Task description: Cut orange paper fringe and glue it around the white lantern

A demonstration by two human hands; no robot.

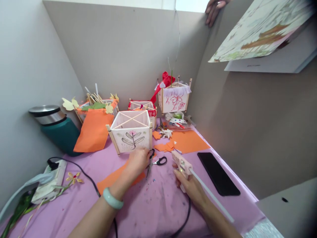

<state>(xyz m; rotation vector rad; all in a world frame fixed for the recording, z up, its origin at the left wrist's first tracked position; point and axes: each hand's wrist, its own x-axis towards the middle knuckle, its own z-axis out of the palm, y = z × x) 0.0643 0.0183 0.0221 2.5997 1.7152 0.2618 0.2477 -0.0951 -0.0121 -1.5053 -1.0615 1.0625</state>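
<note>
A white paper lantern point(132, 138) with wooden sticks at its corners and a drawn plant on its front stands in the middle of the table. My left hand point(140, 158) is closed at its lower right corner; the hand hides its fingertips and anything between them. Black-handled scissors point(160, 161) lie open beside that hand. Under my left forearm is a strip of orange paper point(111, 180). My right hand point(187, 181) is wrapped round a pale pink glue gun point(182, 161), with a long white glue stick point(213, 196) poking out of its back.
A black phone point(218, 173) lies at right, by orange sheets point(190, 141). Decorated lanterns point(174, 99) stand behind. At left are a teal bottle point(60, 132), a power strip point(53, 181) and a black cable point(86, 175). Another person's hand point(215, 10) rests on the partition top.
</note>
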